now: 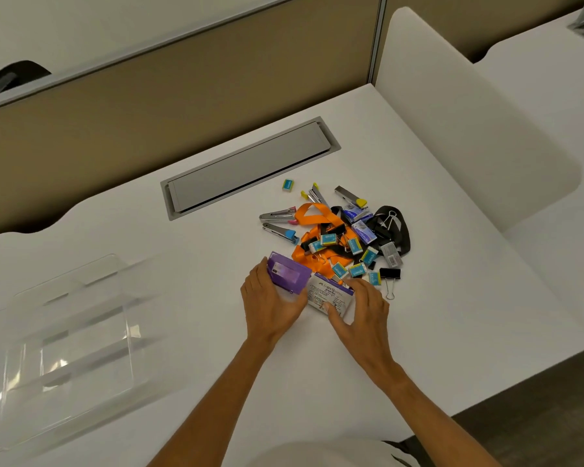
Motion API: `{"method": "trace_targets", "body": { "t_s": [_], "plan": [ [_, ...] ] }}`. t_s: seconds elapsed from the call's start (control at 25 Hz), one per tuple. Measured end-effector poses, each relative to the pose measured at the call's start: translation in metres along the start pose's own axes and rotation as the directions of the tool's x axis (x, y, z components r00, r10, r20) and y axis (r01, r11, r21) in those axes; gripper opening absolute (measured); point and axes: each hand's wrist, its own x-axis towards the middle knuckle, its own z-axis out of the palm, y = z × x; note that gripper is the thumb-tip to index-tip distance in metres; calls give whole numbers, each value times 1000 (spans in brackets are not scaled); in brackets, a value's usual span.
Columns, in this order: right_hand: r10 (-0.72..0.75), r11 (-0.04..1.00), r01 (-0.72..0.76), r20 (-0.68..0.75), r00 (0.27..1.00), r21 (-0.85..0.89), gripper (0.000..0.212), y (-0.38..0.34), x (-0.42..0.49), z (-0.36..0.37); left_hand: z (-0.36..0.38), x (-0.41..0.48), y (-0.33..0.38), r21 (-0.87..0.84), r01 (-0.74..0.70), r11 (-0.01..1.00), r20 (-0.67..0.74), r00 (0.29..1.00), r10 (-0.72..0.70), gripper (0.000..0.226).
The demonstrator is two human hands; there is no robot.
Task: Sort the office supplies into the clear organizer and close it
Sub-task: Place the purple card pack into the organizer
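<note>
On the white bench (452,315), the left hand (270,305) grips a purple box (289,273) at the near edge of the supplies pile (344,237). Just beside it, the right hand (364,311) seems to pinch a white box (331,294) between thumb and fingers. The clear organizer (71,332) lies open, well apart to the left.

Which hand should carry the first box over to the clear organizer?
Left, probably. The left hand grips the purple box and sits nearer the clear organizer, at the left of the desk. The right hand holds the white box but would have to cross the left arm.
</note>
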Motion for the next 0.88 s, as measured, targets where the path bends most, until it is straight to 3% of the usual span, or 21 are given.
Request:
{"method": "trace_targets", "body": {
  "t_s": [0.28,0.56,0.64,0.76,0.88],
  "plan": [
    [355,881,-367,94,930,300,51,2,-2,-10,30,-41,26,-87,-55,995,253,964,76,96],
    [561,688,-609,243,791,394,49,0,14,-21,38,-45,29,-34,9,999,202,979,-2,99],
    [591,619,-645,277,758,448,50,3,17,-18,34,-39,33,-63,89,994,168,983,-77,88],
    [643,479,-713,348,682,512,54,0,21,-17,28,-24,41,-206,234,950,189,962,-196,54],
    [644,404,-737,404,649,541,53,-4,24,-16,23,-11,44,-188,276,942,238,944,-229,42]
  ]
}}
